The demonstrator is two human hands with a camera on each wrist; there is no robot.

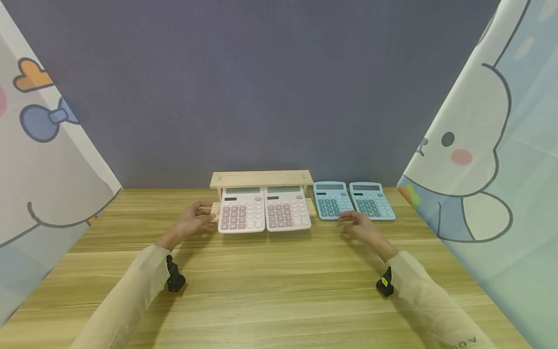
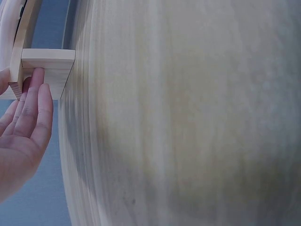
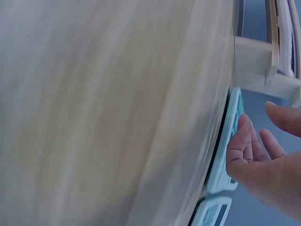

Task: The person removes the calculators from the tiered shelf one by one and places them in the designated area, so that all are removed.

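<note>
Pink calculators point(image 1: 287, 211), two of them, lie side by side on a small wooden rack point(image 1: 261, 179), near the far edge of the bench point(image 1: 279, 281). Their upper edges are hidden by the rack's top board, and their lower ends reach out past its lower slat point(image 2: 21, 47), keys facing up. To the right of the rack, blue calculators point(image 1: 330, 201), also two, lie on the bench just beside each other, displays toward the wall point(image 1: 279, 87).

The left grip point(image 1: 194, 219), a bare hand, is at the left end of the slat. In the left wrist view the thumb lies on one side of the slat and the long, nearly straight fingers on the other; whether they pinch it, I cannot tell.

The right grip point(image 1: 358, 226) is loosely spread, thumb well apart from the bent fingers, and has hold of nothing. Its fingertips are over the near right corner of the left-hand blue calculator; I cannot tell if they touch it.

Both arms wear pale sleeves point(image 1: 126, 295), with a small black device point(image 1: 175, 276) at each wrist. Cloths with cartoon animals point(image 1: 457, 140) hang on both sides.
</note>
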